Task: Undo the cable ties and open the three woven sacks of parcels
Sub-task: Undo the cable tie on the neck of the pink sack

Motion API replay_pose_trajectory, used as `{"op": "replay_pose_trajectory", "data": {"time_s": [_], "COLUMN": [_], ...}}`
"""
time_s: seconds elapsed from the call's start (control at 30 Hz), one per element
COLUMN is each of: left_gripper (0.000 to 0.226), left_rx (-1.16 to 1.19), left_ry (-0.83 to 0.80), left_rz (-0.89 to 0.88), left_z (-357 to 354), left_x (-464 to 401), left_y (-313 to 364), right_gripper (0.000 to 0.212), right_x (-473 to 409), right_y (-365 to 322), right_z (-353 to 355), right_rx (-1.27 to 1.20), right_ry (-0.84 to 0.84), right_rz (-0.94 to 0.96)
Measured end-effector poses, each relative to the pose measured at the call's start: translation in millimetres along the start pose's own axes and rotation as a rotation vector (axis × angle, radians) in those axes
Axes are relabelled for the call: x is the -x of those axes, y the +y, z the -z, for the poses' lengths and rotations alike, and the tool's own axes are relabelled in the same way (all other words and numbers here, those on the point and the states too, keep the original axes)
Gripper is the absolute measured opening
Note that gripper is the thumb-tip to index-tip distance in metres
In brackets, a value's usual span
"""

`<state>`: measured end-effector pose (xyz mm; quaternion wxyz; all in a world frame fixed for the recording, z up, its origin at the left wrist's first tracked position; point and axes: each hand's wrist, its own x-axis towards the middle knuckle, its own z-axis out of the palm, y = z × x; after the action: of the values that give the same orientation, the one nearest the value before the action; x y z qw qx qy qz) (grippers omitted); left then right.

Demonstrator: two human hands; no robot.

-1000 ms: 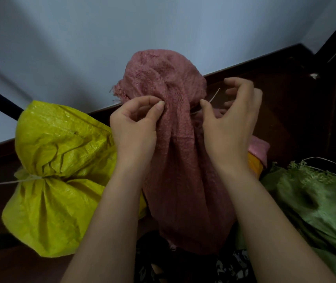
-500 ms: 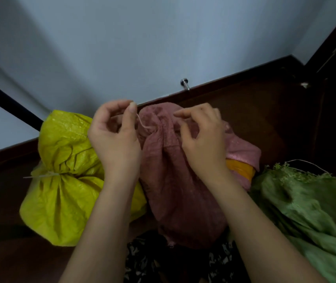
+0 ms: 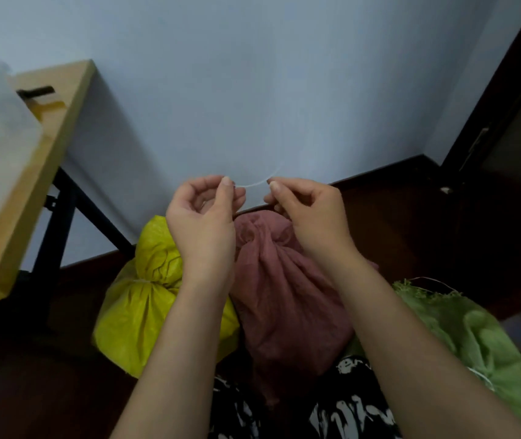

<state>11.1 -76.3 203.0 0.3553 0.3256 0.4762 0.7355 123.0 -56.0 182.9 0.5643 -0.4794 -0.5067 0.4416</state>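
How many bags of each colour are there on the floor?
Yellow sack: 1
Pink sack: 1
Green sack: 1
Total: 3 sacks

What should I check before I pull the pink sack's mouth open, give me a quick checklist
1. Cable tie clear of the pink sack: ok, held above it.
2. Hands free: not ok, left hand and right hand both pinch the tie.
3. Pink sack's neck loosened: cannot tell, still bunched.
4. Yellow sack undone: not ok, a tie cinches its neck.
5. Green sack open: cannot tell.
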Motion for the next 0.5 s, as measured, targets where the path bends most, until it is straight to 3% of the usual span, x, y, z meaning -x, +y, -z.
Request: {"op": "replay_pose_trajectory", "data": {"time_s": [0.33,0.5], "left_gripper": [0.014,0.009], "left_rx": [-0.114,-0.220], "left_ry": [0.013,0.084], "left_rz": [-0.165,-0.382], "left_z": [16.2,44.1], "left_x": [24.8,19.5], "left_y": [106.7,156.6], "right_gripper": [0.008,0.010], "right_x": [32.1,43.0], "right_y": [-107.1,-143.9], "right_z": [-16.8,-52.3], "right_rx": [-0.168,-0.190], "right_ry": [0.002,-0.055], "right_rz": [-0.006,0.022]}}
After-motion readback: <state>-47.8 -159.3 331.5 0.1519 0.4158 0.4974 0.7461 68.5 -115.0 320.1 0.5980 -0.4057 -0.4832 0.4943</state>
